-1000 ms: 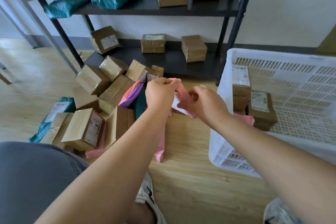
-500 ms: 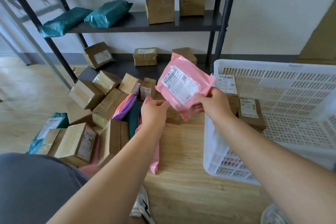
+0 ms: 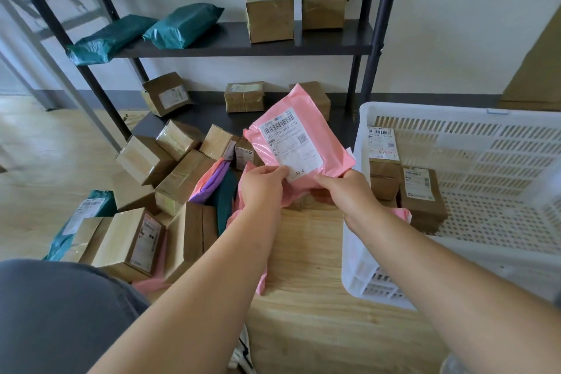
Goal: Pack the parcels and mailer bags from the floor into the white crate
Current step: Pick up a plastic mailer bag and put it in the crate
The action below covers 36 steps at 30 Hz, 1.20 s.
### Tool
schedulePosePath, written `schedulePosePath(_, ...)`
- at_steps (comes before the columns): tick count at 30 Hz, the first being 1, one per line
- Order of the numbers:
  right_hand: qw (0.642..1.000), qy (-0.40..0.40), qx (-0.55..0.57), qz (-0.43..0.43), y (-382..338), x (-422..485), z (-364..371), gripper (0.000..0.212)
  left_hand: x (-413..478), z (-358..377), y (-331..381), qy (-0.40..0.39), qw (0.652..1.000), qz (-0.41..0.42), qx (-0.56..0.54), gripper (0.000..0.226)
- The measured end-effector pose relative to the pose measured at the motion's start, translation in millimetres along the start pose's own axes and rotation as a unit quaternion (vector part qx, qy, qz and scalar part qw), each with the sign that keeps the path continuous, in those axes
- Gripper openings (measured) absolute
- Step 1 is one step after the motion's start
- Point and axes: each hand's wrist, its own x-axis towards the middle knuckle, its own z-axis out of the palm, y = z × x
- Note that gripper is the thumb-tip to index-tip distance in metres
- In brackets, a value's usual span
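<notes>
I hold a pink mailer bag (image 3: 334, 147) up in front of me with both hands, its white label (image 3: 290, 143) facing me. My left hand (image 3: 263, 188) pinches the bag's lower edge at about 7 o'clock of the label, thumb on the front and fingers curled behind. My right hand (image 3: 347, 191) pinches the lower edge at about 5 o'clock the same way, thumb at the label's corner. The bag is tilted, its top leaning toward 11 o'clock, clear of the wooden floor (image 3: 303, 252). The white crate (image 3: 455, 112) stands at 3 o'clock of the bag, just beside my right wrist. Brown boxes (image 3: 422, 194) are stacked inside it against its left wall, with a bit of pink showing at their foot. From 8 to 9 o'clock of the bag lies the floor pile: cardboard parcels (image 3: 142, 158), a purple bag (image 3: 212, 182), and a teal bag (image 3: 91, 212) at its far edge. More pink plastic shows beneath my left wrist. At 12 o'clock a black shelf unit (image 3: 236, 42) carries two teal bags (image 3: 182, 26) and more boxes.
</notes>
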Motion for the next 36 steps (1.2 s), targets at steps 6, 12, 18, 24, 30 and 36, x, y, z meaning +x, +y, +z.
schedulePosePath(6,0.988,0.094,-0.093,-0.083,-35,5,-28,0.067,0,12,18,-0.011,0.995,0.073,0.064,0.004)
schedulePosePath(12,0.946,0.089,-0.266,-0.162,-76,11,-73,0.045,-7,49,36,-0.077,0.978,0.159,0.108,0.013)
schedulePosePath(18,0.926,0.139,-0.323,-0.135,-82,18,-129,0.021,-17,108,34,-0.128,0.954,0.214,0.165,0.017)
schedulePosePath(24,0.916,0.151,-0.369,-0.035,-73,30,-187,0.018,-23,169,14,-0.201,0.921,0.207,0.261,0.008)
schedulePosePath(30,0.894,0.079,-0.430,0.098,-27,50,-240,0.011,-25,224,-27,-0.265,0.853,0.217,0.393,0.013)
schedulePosePath(36,0.902,0.028,-0.386,0.193,18,78,-282,0.014,-11,271,-74,-0.316,0.821,0.136,0.455,0.014)
